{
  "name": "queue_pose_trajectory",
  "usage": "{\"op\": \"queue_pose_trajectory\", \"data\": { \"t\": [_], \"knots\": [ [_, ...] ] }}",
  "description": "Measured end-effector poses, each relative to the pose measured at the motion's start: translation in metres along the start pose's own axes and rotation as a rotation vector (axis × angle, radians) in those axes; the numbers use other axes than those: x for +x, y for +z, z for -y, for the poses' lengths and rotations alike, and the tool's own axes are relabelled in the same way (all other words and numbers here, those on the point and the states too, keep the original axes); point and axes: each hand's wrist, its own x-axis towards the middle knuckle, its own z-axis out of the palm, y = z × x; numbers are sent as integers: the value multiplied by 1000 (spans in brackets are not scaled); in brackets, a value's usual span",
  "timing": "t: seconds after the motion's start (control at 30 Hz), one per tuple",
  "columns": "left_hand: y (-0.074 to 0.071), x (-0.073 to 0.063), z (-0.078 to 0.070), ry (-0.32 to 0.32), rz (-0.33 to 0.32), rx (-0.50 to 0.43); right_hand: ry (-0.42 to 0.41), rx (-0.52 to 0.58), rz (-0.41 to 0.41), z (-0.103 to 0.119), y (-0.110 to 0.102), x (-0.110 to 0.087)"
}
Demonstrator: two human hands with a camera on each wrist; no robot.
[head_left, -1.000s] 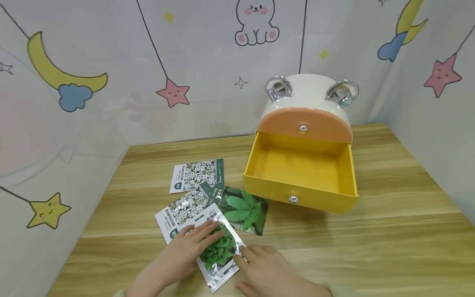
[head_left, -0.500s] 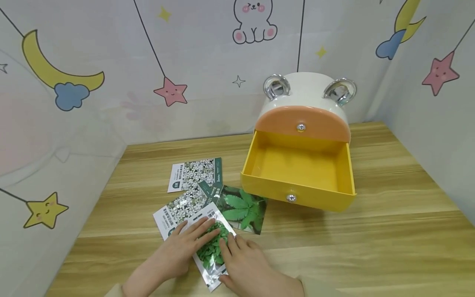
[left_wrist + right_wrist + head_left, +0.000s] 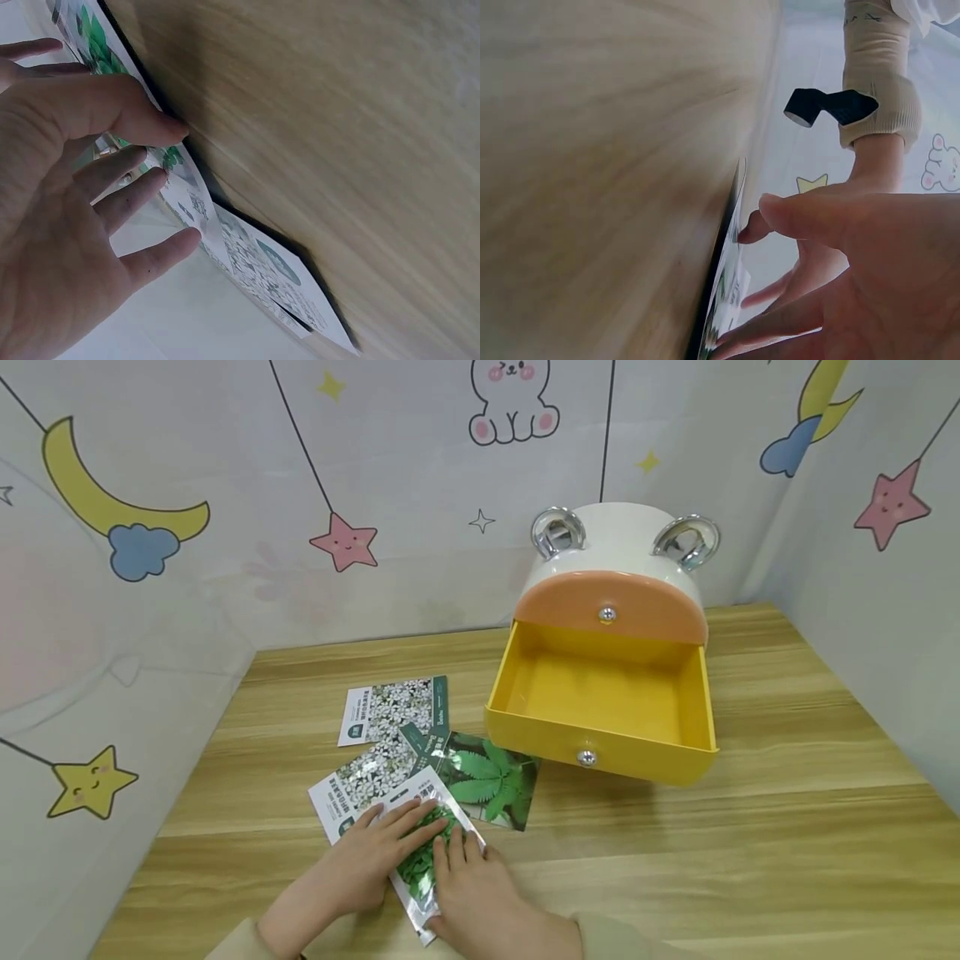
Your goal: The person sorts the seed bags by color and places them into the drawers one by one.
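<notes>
Trainee: Where was the glossy white-bordered packet with the leafy green print (image 3: pixel 417 867) relative to the fingers?

Technician: Directly beneath them, flat on the wood-grain table (image 3: pixel 637 860). The left hand (image 3: pixel 372 860) crossed its left long edge; the right hand (image 3: pixel 476 889) crossed its right long edge, closer to the person.

Trainee: State of the fingers?

Technician: Left fingers were extended and spread across the printed face. Right fingers were also extended, with narrow gaps, tips on the same face. The right thumb was at the near end. Whether either thumb reached under the packet, I could not tell.

Trainee: Long axis, and the nearer hand?

Technician: The axis ran from far left to near right, more away from the person than sideways. The far end projected just past the left fingertips. Both hands were at the packet: the left was nearer its far end, the right nearer its near end.

Trainee: Adjacent items?

Technician: A white-flower paper packet (image 3: pixel 375 772) lay partly under the far end, beyond and left of the left fingertips. A dark packet showing one large green leaf (image 3: pixel 487 785) lay beyond the right fingertips. The pulled-out yellow plastic drawer (image 3: pixel 540 737) stood beyond and right of all the fingertips.
</notes>
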Motion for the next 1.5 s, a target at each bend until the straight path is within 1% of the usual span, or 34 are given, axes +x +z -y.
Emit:
{"op": "queue_pose_trajectory", "data": {
  "t": [0.13, 0.27, 0.4, 0.47, 0.63, 0.77, 0.93, 1.03, 1.13, 1.2, 1.4, 1.5],
  "knots": [
    [-1, 0, 1, -8, 15, -25, 13, 2, 40, 5, 1, 4],
    [0, -1, 1, -3, 19, -39, 40, -12, 95, 11, 1, 9],
    [3, 0, 2, 9, 10, -26, 71, -35, 159, 19, 0, 15],
    [4, 0, 3, 16, -1, -13, 91, -46, 173, 22, 0, 17],
    [3, 1, 2, 31, -22, 15, 113, -116, 152, 27, 0, 18],
    [1, 0, 2, 35, -24, 24, 113, -143, 138, 28, -1, 18],
    [-2, -2, 2, 17, 2, -9, 92, -149, 137, 27, -2, 18],
    [-3, -4, 2, -9, 23, -42, 68, -145, 120, 24, -2, 15],
    [-4, -6, 1, -29, 19, -65, 43, -109, 109, 21, -2, 13],
    [-4, -8, 0, -36, 2, -75, 29, -75, 115, 17, -3, 12],
    [-5, -12, 0, -24, -48, -61, 12, 106, 211, 3, -10, 11],
    [-7, -14, -1, -8, -73, -21, 0, 171, 225, -4, -16, 7]
  ]
}}
